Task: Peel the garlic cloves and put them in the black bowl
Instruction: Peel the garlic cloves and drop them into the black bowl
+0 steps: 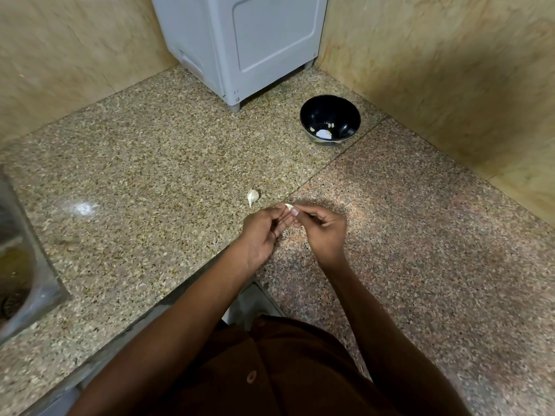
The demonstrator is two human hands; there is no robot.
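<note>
Where both hands' fingertips meet, each grip pinches one garlic clove (289,206) — black bowl (329,120) well apart.

Desk (156,163): speckled granite | you see: black bowl (330,120), garlic clove (252,197), grey appliance (240,43) resting on it

Two hands: left hand (264,232), right hand (322,231). Both pinch one garlic clove (289,206) between them. One more clove in its skin (252,197) lies on the desk (150,175). One black bowl (330,120) holds about three pale pieces (323,133); exact number unclear. One grey appliance (240,43). One sink (18,250).
</note>
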